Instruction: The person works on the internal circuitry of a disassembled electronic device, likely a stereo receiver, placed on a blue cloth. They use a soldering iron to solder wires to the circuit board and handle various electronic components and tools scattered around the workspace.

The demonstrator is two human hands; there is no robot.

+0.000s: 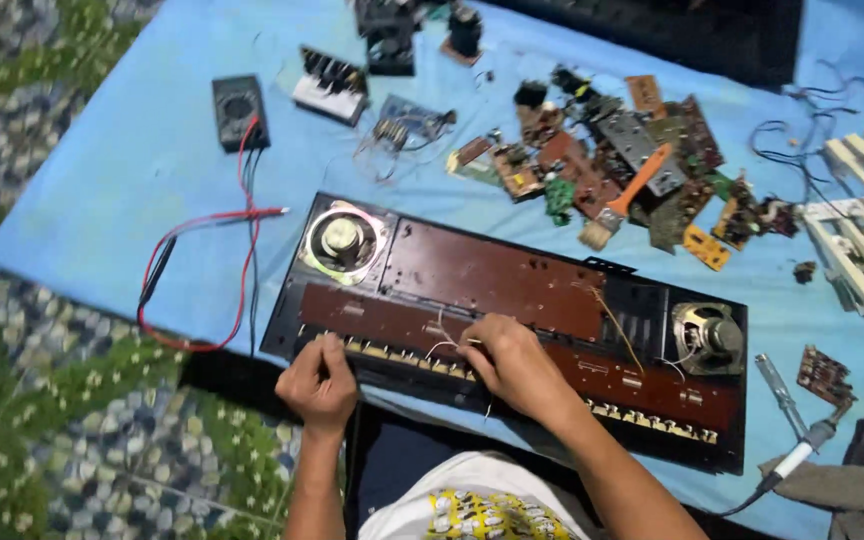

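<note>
On the near edge of an opened electronic keyboard chassis, the person's two hands work side by side. Their left hand is curled closed, pressing on the row of contacts along the near edge of the brown circuit board. Their right hand is closed, fingertips pinching thin white wires at the board. A round speaker sits at the chassis's far left, another speaker at its right. Left of the chassis lie red and black probe leads running to a dark multimeter. Farther off, a heap of loose circuit boards with an orange-handled brush on it. To the right, near, lie a screwdriver and a soldering iron, all on a blue cloth
</note>
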